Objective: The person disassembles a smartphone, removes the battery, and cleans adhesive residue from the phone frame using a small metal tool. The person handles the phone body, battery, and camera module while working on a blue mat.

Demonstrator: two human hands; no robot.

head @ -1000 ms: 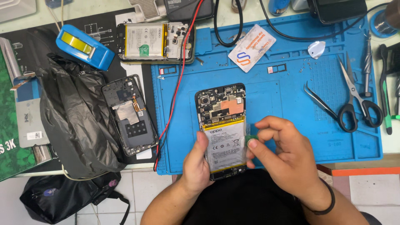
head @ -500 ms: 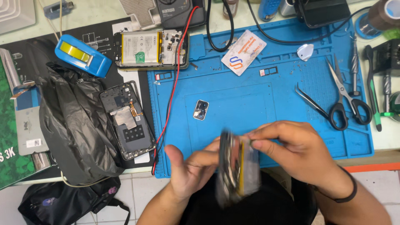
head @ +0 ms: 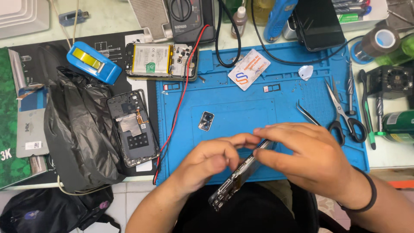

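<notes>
A person's 2 bare hands hold an opened smartphone (head: pixel 238 176) edge-on over the near edge of a blue repair mat (head: pixel 241 108), the handset tilted so its thin side faces the head camera and its far end points toward the bench. The left hand (head: pixel 207 162) curls around the phone's left edge with fingers bent over it, while the right hand (head: pixel 308 157) grips the upper end from the right, fingers stretched across the top; both appear closed on the phone, apparently to steady it while it is turned or inspected along its seam. Held this way, the phone shows neither its front nor its back, and what the fingertips press on is hidden under the right hand's knuckles. A small camera-lens cover (head: pixel 206 121) lies alone on the mat just beyond the hands, kept within reach. Scissors (head: pixel 343 112) and tweezers (head: pixel 307 112) rest to the right, near the mat's edge. Off the mat to the left sit a second phone frame (head: pixel 133 128) beside a black plastic bag (head: pixel 79 129), and another opened handset with its battery exposed (head: pixel 160 60) farther back. A red wire (head: pixel 181 99) trails across the mat's left edge from a meter cut off by the frame's top.
</notes>
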